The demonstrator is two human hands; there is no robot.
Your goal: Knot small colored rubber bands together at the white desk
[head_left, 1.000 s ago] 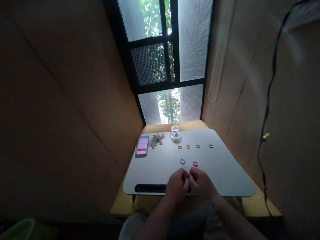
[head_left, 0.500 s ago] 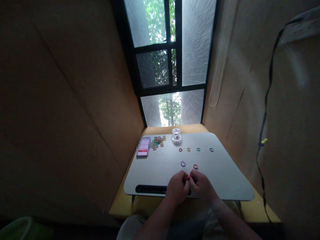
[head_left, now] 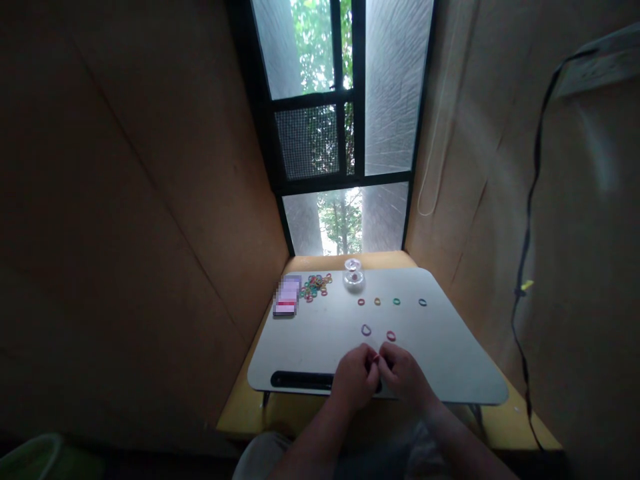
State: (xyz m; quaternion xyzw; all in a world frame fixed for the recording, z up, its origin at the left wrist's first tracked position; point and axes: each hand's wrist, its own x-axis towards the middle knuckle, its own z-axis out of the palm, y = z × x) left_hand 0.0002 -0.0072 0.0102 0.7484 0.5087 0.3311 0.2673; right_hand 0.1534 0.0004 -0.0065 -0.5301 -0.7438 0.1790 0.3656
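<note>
My left hand (head_left: 356,377) and my right hand (head_left: 404,375) meet above the near part of the white table, fingers pinched closed. Between their fingertips shows a bit of a small reddish rubber band (head_left: 377,358), mostly hidden by the fingers. Just beyond the hands lie a purple band (head_left: 367,330) and a pinkish-red band (head_left: 391,336). Farther back, a row runs across the tabletop: a red band (head_left: 361,302), a yellow band (head_left: 377,301), a green band (head_left: 397,301) and a dark blue band (head_left: 423,303).
A pile of mixed coloured bands (head_left: 316,285) lies at the back left beside a phone (head_left: 287,297). A clear plastic container (head_left: 354,279) stands at the back. The folding white table (head_left: 310,343) has a black slot (head_left: 300,380) along its near edge. Walls flank both sides.
Both hands stay together over the same spot, with only slight finger movement. The view has shifted a little; the bands on the table lie as before.
</note>
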